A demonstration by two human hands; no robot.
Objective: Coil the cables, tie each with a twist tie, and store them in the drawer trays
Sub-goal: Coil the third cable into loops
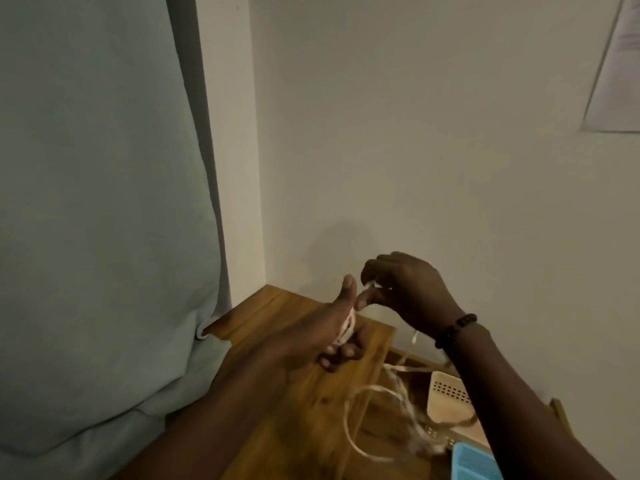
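Observation:
A white cable (349, 420) is partly wound around my left hand (322, 337), whose thumb points up and whose fingers curl around the loops at the palm. My right hand (401, 289), with a dark bead bracelet at the wrist, pinches a strand of the same cable just above and right of the left thumb. The loose rest of the cable hangs down in blurred loops over the wooden top (304, 410) and the open drawer. A cream perforated tray (446, 396) and a blue tray (474, 462) sit in the drawer at lower right.
A pale green curtain or cushion (97, 237) fills the left side, touching the wooden top's left edge. A plain wall (415, 133) rises behind, with a paper sheet (616, 64) at the upper right. The drawer's wooden rim (561, 414) shows behind my right forearm.

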